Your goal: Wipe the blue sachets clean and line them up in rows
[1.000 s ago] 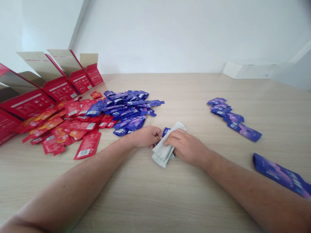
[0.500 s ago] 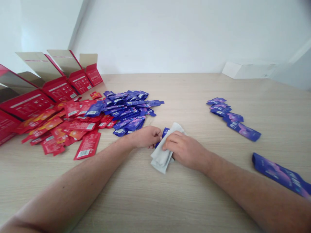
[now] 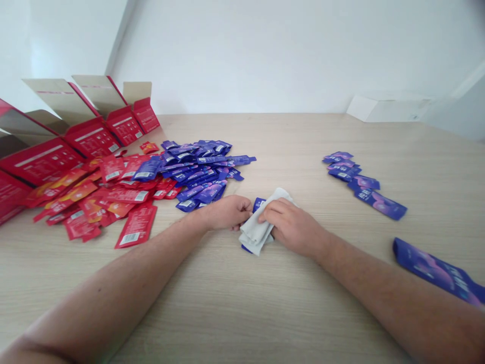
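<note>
In the middle of the table, a blue sachet point(image 3: 258, 203) lies mostly covered by a folded whitish cloth point(image 3: 259, 226). My right hand point(image 3: 297, 227) is closed on the cloth and presses it over the sachet. At the sachet's left edge, my left hand point(image 3: 232, 212) has its fingers curled and pinched; the exact grip is partly hidden. Just beyond my left hand is a heap of blue sachets point(image 3: 200, 172). It overlaps a spread of red and orange sachets point(image 3: 129, 197) on the left.
Several open red cartons point(image 3: 91, 136) stand along the left, flaps raised. To the right lies an overlapping row of blue sachets point(image 3: 379, 202), with a larger-looking blue sachet point(image 3: 435, 268) nearer me. A white box point(image 3: 394, 108) sits against the back wall.
My right hand has slid the cloth slightly up and to the right, so a lower corner of the blue sachet now shows. My left hand stays nearly in place.
</note>
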Motion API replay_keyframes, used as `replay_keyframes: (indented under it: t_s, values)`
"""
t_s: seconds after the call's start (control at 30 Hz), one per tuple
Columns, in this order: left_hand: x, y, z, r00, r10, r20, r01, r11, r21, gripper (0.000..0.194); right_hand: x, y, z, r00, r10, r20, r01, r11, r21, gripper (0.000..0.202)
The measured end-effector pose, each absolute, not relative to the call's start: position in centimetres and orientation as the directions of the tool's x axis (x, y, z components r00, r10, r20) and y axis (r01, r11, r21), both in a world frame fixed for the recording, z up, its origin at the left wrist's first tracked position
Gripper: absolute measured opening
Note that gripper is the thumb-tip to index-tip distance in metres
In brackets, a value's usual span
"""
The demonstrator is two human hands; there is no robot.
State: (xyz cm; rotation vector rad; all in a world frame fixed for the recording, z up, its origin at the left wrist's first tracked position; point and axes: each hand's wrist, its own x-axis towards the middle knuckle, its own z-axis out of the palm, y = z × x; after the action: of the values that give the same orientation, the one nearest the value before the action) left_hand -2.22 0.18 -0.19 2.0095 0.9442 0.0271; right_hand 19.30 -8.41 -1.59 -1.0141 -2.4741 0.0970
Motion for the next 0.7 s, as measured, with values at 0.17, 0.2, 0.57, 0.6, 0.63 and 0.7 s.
replay_keyframes:
  t_s: [0.17,0.2,0.57,0.6,0.63,0.7]
  values:
    - [-2.21,0.14,-0.1,0.703,0.628,-0.335,0.618,-0.304,0.726,0.012,19.28,-8.47,-1.47,-0.692,0.633,0.347,0.598,0.772,-0.216,0.027]
    - [-2.21,0.16,-0.13,0.703,0.627,-0.335,0.616,-0.302,0.728,0.012,19.28,-8.46,-1.47,-0.689,0.633,0.352,0.598,0.772,-0.218,0.027]
    - [-2.22,0.17,-0.05,0.712,0.62,-0.33,0.605,-0.301,0.737,0.013,19.27,-8.37,-1.69,-0.668,0.638,0.384,0.602,0.766,-0.226,0.028]
    - [-2.22,0.16,-0.02,0.713,0.619,-0.329,0.604,-0.303,0.738,0.014,19.29,-8.35,-1.69,-0.638,0.661,0.394,0.629,0.743,-0.229,0.028]
    - [-2.23,0.16,-0.01,0.713,0.621,-0.326,0.602,-0.304,0.738,0.014,19.26,-8.36,-1.67,-0.622,0.675,0.398,0.645,0.729,-0.228,0.028]
    - [-2.26,0.18,-0.1,0.711,0.625,-0.324,0.603,-0.303,0.738,0.014,19.07,-8.48,-1.63,-0.645,0.663,0.381,0.632,0.742,-0.221,0.027]
